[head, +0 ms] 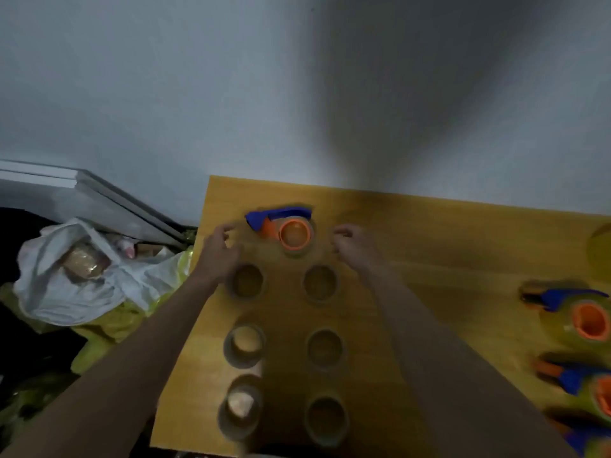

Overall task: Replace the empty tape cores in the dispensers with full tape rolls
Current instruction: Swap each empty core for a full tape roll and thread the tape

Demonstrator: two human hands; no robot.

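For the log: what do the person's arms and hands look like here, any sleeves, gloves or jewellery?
Both forearms are bare right down to the frame's bottom edge, with no sleeves in view. The left hand and right hand wear no gloves, and no watch, bracelet or ring can be made out, though the picture is dim and blurred, so small items on the fingers could be missed.

Both forearms reaching forward, left hand [220, 251] and right hand [352, 244] apart, fingers loosely curled, holding nothing

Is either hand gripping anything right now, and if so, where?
Nothing is held. The left hand and right hand hover with curled fingers either side of the blue-and-orange plastic tape dispenser.
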